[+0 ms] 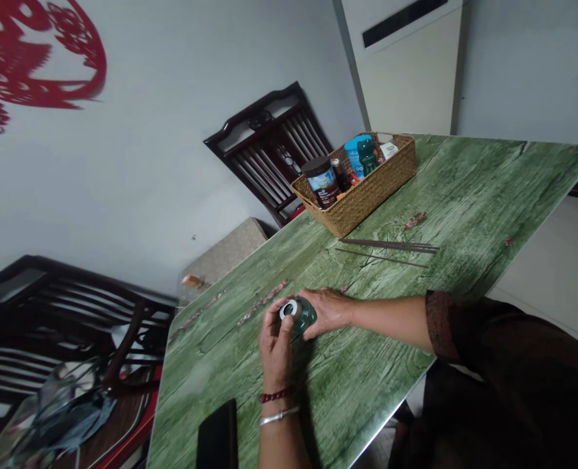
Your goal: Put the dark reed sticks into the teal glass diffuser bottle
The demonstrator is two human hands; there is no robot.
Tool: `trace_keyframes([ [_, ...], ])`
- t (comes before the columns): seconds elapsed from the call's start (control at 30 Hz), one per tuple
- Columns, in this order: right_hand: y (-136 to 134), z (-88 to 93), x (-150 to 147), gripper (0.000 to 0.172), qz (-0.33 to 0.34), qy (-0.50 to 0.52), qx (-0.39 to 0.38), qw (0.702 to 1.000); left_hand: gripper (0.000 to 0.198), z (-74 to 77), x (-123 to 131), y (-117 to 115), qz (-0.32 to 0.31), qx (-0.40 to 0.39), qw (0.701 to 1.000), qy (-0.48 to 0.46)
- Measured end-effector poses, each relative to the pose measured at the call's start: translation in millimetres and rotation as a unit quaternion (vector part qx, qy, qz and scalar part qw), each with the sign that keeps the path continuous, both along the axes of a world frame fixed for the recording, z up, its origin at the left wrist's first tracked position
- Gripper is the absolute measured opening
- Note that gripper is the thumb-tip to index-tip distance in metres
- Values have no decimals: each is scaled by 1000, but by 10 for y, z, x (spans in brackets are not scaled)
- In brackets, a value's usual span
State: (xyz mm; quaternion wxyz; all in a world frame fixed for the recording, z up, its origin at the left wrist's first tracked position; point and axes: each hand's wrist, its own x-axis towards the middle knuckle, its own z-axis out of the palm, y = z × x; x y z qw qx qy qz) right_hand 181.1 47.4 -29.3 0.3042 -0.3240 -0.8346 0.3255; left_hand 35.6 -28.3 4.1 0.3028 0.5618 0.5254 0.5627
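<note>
On the table (pixel 484 195), bottle (pixel 306 318) between left hand (pixel 275 345) and right hand (pixel 328 310); phone (pixel 217 433) near left; sticks (pixel 391 245) right of the bottle, farther off; basket (pixel 371 198) beyond the sticks, jar (pixel 322 185) inside; chair (pixel 277 148) behind the basket

Dim, flat light greyed the wall (pixel 171 163). Soft shadow darkened the table (pixel 314 398) at six o'clock, the sleeve (pixel 513 352) at four looked nearly black, and the chair (pixel 124 361) at eight blurred.

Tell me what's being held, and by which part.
A bottle: the left hand grips it at the neck, the right hand around its body.
</note>
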Motion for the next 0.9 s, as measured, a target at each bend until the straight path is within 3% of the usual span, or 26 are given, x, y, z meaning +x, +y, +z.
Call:
trace_keyframes([
  [0.17, 10, -9, -2, 79, 1, -6, 3, 1000, 43, -4, -40, 22, -42, 13, 997, 66],
  [0.3, 12, 9, 11, 76, 16, -2, -1, 1000, 58, -40, -73, 56, 32, 71, 990, 119],
  [0.37, 9, 12, 13, 74, 15, -2, -4, 1000, 57, -32, -73, 44, 53, 59, 990, 117],
  [0.53, 14, -6, 10, 80, 14, 6, -5, 1000, 58, 45, -47, -2, -46, 32, 997, 51],
  [0.7, 16, -6, 12, 75, 13, 1, -10, 1000, 69, 39, -40, 24, 74, 49, 983, 159],
  [0.83, 10, 17, 13, 77, 3, -8, -20, 1000, 60, 66, -17, -4, -33, 19, 993, 113],
  [0.9, 11, 22, 17, 78, 10, -2, -20, 1000, 67, 71, -14, -4, -47, 34, 993, 105],
])
